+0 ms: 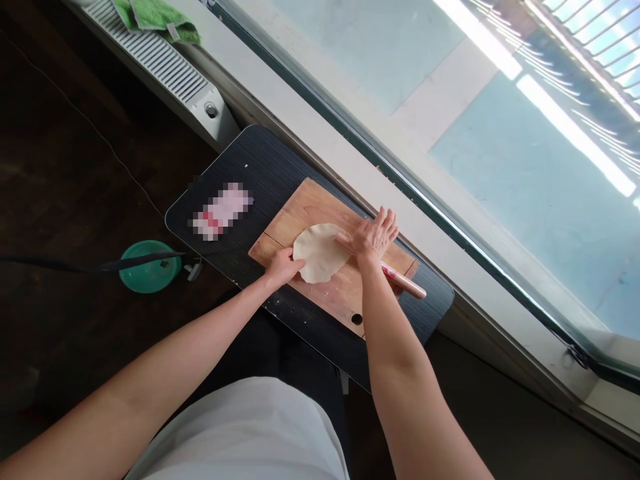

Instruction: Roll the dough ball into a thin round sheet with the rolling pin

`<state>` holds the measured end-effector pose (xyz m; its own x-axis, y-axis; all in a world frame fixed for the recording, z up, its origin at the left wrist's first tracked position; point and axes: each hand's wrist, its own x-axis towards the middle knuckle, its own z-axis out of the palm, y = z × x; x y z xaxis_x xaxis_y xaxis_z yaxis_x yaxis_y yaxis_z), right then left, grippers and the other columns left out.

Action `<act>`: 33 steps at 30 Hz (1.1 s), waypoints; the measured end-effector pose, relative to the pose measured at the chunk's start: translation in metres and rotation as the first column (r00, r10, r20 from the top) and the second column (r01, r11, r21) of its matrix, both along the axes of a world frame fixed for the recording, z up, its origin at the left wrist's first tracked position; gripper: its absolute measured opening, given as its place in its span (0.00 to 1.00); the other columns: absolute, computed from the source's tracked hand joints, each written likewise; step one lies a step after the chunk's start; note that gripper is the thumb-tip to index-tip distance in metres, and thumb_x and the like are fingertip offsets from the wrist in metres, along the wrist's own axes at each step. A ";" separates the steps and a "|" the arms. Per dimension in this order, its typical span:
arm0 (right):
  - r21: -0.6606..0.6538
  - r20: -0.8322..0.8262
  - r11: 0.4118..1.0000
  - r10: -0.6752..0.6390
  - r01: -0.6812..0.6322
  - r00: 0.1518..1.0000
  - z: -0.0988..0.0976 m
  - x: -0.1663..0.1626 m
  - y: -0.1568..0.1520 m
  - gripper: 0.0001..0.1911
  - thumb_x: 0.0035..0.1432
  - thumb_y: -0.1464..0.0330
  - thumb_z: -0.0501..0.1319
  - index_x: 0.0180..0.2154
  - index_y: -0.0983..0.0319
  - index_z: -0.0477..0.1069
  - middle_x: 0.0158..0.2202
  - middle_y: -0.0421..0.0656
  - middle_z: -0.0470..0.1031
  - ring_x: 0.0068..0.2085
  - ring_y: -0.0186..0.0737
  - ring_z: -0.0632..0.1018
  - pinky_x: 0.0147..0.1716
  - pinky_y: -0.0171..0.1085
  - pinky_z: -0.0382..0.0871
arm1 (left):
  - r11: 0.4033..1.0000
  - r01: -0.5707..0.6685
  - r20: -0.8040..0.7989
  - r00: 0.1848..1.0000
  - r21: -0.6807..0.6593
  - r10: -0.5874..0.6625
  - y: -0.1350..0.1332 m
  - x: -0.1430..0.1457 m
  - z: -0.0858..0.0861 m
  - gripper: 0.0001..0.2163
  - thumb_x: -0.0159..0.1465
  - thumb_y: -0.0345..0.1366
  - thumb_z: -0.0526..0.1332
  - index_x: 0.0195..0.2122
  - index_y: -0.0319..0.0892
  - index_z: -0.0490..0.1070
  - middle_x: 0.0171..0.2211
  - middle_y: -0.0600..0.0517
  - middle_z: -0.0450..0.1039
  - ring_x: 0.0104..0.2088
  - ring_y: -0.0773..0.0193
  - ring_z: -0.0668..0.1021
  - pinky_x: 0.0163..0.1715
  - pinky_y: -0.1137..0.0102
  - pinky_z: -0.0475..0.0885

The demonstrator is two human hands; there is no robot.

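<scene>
A round, flat sheet of dough [320, 253] lies on a wooden cutting board [300, 203]. At its left edge my left hand [284, 268] has the rim of the sheet between thumb and fingers. A wooden rolling pin [406, 280] lies slantwise, one end over the dough's right side and the other past the board's right edge. My right hand [373, 235] rests palm down across the pin, its fingers stretched out and spread toward the window. The palm hides the pin's middle.
The board sits on a small dark table [270, 163] against the window sill [345, 177]. A pixelated pink-and-white item [223, 210] lies on the table's left part. Beyond are a radiator [155, 57] with a green cloth [155, 20] and, on the floor, a teal basin [150, 270].
</scene>
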<state>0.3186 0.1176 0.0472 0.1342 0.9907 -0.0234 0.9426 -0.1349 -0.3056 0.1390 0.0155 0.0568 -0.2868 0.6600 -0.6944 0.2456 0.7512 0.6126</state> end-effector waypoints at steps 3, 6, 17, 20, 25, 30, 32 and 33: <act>-0.014 -0.020 0.999 0.039 -0.040 0.999 0.002 -0.001 -0.009 0.28 0.64 0.69 0.45 0.64 0.66 0.57 0.66 0.57 0.57 0.69 0.51 0.54 0.64 0.59 0.51 | 1.000 0.002 -0.004 1.000 -0.013 -0.002 0.000 0.000 0.000 0.07 0.53 0.35 0.66 0.32 0.38 0.76 0.25 0.50 0.77 0.26 0.62 0.79 0.24 0.73 0.70; -0.018 -0.014 0.991 0.132 -0.132 0.991 0.003 -0.003 -0.024 0.27 0.63 0.69 0.47 0.63 0.63 0.59 0.65 0.55 0.60 0.68 0.50 0.55 0.64 0.57 0.51 | 1.000 -0.001 -0.014 1.000 -0.020 0.000 0.000 0.000 0.000 0.08 0.53 0.35 0.67 0.32 0.38 0.76 0.25 0.51 0.77 0.26 0.61 0.79 0.25 0.73 0.71; -0.007 0.003 0.979 0.206 -0.205 0.979 0.003 -0.001 -0.026 0.25 0.65 0.69 0.47 0.62 0.64 0.61 0.64 0.54 0.62 0.68 0.48 0.55 0.65 0.55 0.51 | 0.999 0.011 -0.031 0.999 -0.036 -0.012 0.000 -0.001 0.000 0.09 0.53 0.37 0.67 0.34 0.37 0.77 0.25 0.50 0.77 0.28 0.61 0.79 0.27 0.73 0.72; -0.001 0.016 0.990 0.142 -0.142 0.990 0.003 0.001 -0.014 0.27 0.64 0.69 0.46 0.64 0.64 0.58 0.66 0.54 0.59 0.69 0.50 0.54 0.65 0.58 0.49 | 1.000 -0.005 -0.032 0.999 -0.019 0.004 0.000 0.000 0.000 0.09 0.53 0.36 0.67 0.34 0.38 0.77 0.26 0.50 0.78 0.29 0.61 0.79 0.26 0.74 0.71; -0.045 0.007 0.996 0.080 -0.079 0.997 0.006 0.002 -0.005 0.28 0.64 0.69 0.46 0.64 0.66 0.57 0.66 0.56 0.58 0.68 0.50 0.54 0.64 0.57 0.50 | 1.000 -0.005 -0.026 1.000 -0.023 0.005 0.000 0.001 0.004 0.07 0.53 0.35 0.66 0.32 0.38 0.76 0.25 0.50 0.78 0.27 0.62 0.79 0.25 0.74 0.70; -0.038 0.027 0.986 0.161 -0.160 0.987 0.006 0.000 -0.015 0.26 0.65 0.67 0.47 0.63 0.64 0.60 0.66 0.53 0.59 0.69 0.50 0.54 0.65 0.56 0.48 | 1.000 0.005 -0.034 0.999 -0.029 -0.006 0.002 0.001 0.006 0.05 0.52 0.34 0.65 0.30 0.39 0.74 0.26 0.51 0.77 0.27 0.62 0.79 0.24 0.74 0.69; -0.040 0.039 0.995 0.090 -0.088 0.995 0.005 0.003 -0.003 0.29 0.64 0.67 0.47 0.64 0.67 0.57 0.67 0.55 0.56 0.69 0.52 0.53 0.66 0.58 0.47 | 1.000 0.002 -0.039 0.999 -0.017 -0.003 0.002 0.000 0.005 0.06 0.52 0.34 0.65 0.30 0.39 0.74 0.26 0.50 0.77 0.27 0.62 0.79 0.25 0.73 0.69; -0.041 0.038 0.996 0.081 -0.079 0.996 0.004 0.004 0.001 0.29 0.64 0.67 0.47 0.65 0.68 0.56 0.68 0.56 0.56 0.69 0.52 0.53 0.65 0.58 0.47 | 1.000 0.002 -0.042 0.999 -0.019 -0.003 0.002 0.000 0.005 0.06 0.52 0.34 0.65 0.30 0.39 0.74 0.26 0.50 0.77 0.28 0.62 0.78 0.25 0.73 0.69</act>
<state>0.3225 0.1182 0.0514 0.0559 0.9967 -0.0592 0.9621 -0.0696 -0.2635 0.1395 0.0170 0.0614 -0.3141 0.6480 -0.6939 0.2730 0.7617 0.5877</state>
